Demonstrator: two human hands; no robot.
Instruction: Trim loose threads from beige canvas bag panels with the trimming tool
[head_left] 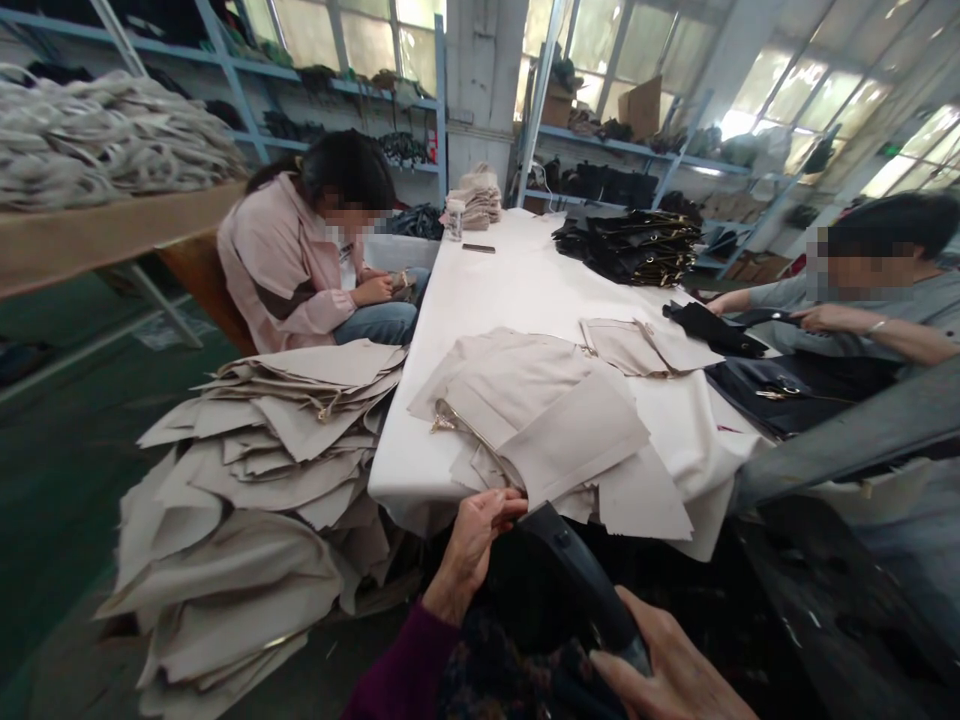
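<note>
My right hand (664, 660) is wrapped around a black, curved, thick tool (581, 570), whose exact kind I cannot make out. Its blunt end points up toward the table's front edge. Just left of that end, my left hand (480, 540) has its fingers pinched at the lower edge of a beige bag piece (577, 435). More beige pieces lie under and around it, one with a zipper (469, 425) and gold-coloured metal pull at its left side. The fabric partly hides my left fingertips.
A tall stack of beige pieces (255, 500) stands left of the white-covered table (510, 275). Black bags (630, 245) are piled farther back. One person (277, 270) sits at the left with a small item; another person (900, 310) handles black pieces at right. A metal post (847, 445) slants nearby.
</note>
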